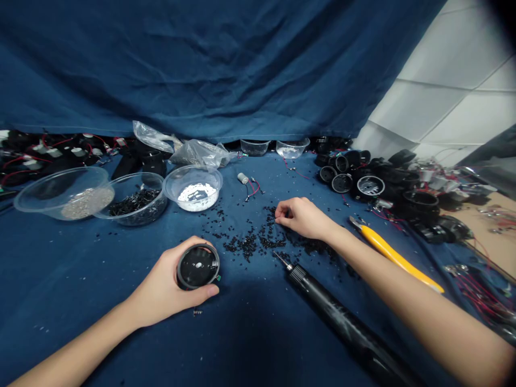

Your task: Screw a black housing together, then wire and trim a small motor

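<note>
My left hand (167, 287) is wrapped round a round black plastic housing (198, 267), its open face turned up, with a white spot in the middle. A small spring (197, 312) shows just below it. Over the scattered small black parts (245, 244), which look like screws, my right hand (300, 216) has its fingertips pinched together. What they hold, if anything, is too small to make out. A black electric screwdriver (334, 314) lies below the right forearm, its bit pointing toward the scattered parts.
Clear tubs stand at left, holding silvery bits (84, 203), black strips (135, 203) and white pieces (196, 196). A small motor with wires (243, 178) lies mid-table. Yellow-handled pliers (393, 252) lie at right, near piled black housings (342, 183). Plastic bags (201, 154) are behind.
</note>
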A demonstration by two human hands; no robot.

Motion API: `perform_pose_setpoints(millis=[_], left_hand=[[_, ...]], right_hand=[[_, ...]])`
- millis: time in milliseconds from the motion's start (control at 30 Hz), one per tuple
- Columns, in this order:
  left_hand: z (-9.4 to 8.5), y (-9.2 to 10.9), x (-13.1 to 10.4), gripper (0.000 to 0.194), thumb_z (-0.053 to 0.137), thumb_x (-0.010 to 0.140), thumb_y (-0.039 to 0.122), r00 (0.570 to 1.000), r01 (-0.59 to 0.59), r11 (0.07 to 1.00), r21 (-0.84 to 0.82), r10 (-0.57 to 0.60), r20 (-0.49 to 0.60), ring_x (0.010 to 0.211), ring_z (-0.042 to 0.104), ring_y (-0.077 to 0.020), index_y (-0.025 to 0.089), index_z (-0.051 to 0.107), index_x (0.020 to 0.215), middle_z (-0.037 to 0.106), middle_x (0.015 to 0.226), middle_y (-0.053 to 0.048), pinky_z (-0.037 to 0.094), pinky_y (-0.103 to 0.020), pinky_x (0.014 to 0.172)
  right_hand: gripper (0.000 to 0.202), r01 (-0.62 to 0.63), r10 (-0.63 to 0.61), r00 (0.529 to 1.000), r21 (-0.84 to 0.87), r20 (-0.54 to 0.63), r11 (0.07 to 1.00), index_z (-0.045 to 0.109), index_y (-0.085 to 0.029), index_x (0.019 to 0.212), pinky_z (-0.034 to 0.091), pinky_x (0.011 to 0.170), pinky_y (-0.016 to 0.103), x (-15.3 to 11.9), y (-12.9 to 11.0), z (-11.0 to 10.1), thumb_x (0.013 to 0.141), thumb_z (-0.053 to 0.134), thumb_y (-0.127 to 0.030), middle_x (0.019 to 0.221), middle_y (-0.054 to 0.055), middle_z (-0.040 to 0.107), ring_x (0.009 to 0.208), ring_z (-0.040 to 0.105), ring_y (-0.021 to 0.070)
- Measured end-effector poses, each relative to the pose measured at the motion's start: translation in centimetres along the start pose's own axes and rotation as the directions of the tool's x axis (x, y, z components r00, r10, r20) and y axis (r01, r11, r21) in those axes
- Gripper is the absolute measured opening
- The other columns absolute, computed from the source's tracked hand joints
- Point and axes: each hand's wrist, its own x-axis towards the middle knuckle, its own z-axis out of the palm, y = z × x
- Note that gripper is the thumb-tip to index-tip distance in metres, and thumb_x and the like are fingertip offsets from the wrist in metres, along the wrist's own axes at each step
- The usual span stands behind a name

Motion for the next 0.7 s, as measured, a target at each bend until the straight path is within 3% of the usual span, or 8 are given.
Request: perform_pose_setpoints(millis=[167,267,367,533,700], left_hand=[[0.0,0.0,0.0,0.031,0.068,0.076,0.031,1.0,0.014,1.0,-0.004,-0.014,-0.012,0.088,0.062,-0.0214,0.019,0.055,0.101,0.065,0.097,-0.004,0.05,-0.03,0.074],[0.1,0.0,-0.1,0.031,0.067,0.076,0.032,1.0,0.024,1.0,-0.012,-0.024,-0.014,0.089,0.062,-0.0221,0.018,0.056,0.101,0.065,0.098,-0.005,0.049,-0.03,0.074],[0.2,0.0,-0.1,0.031,0.068,0.075,0.033,1.0,0.028,1.0,-0.014,-0.028,-0.011,0.089,0.062,-0.0222,0.019,0.056,0.1,0.065,0.097,-0.004,0.048,-0.031,0.075],[0.3,-0.1,-0.1,0.031,0.067,0.076,0.032,0.999,0.043,0.999,-0.001,-0.043,-0.008,0.093,0.061,-0.0229,0.019,0.056,0.102,0.065,0.1,-0.005,0.048,-0.03,0.075],[0.4,-0.4,-0.1,0.031,0.067,0.077,0.033,0.999,0.035,0.999,-0.004,-0.035,-0.025,0.093,0.062,-0.0233,0.019,0.056,0.101,0.065,0.1,-0.005,0.048,-0.03,0.075]], right_hand=[[0.01,0.017,-0.016,1.0,0.084,-0.02,0.996,0.062,-0.017,0.077,0.04,0.061,0.022,0.2,0.2,-1.4,0.083,0.055,-0.019,0.072,0.001,0.067,0.063,0.06,0.0102],[0.014,-0.04,0.074,0.988,0.24,-0.137,0.97,0.055,-0.015,0.089,0.047,0.061,0.021,0.2,0.9,-3.3,0.09,0.046,-0.026,0.088,0.007,0.071,0.072,0.067,0.0115],[0.016,-0.098,0.165,0.969,0.333,-0.182,0.938,0.054,-0.014,0.088,0.051,0.061,0.022,0.0,1.8,-4.2,0.088,0.05,-0.029,0.087,0.011,0.072,0.072,0.069,0.0134],[0.012,-0.072,0.088,0.99,0.134,-0.114,0.988,0.065,-0.015,0.084,0.049,0.065,0.025,-0.1,3.1,-2.6,0.082,0.059,-0.025,0.073,0.004,0.071,0.066,0.065,0.0135],[0.013,-0.007,0.004,0.999,-0.059,-0.047,0.998,0.071,-0.02,0.087,0.042,0.068,0.025,0.8,3.6,-1.7,0.078,0.062,-0.017,0.077,0.001,0.072,0.07,0.064,0.0141]])
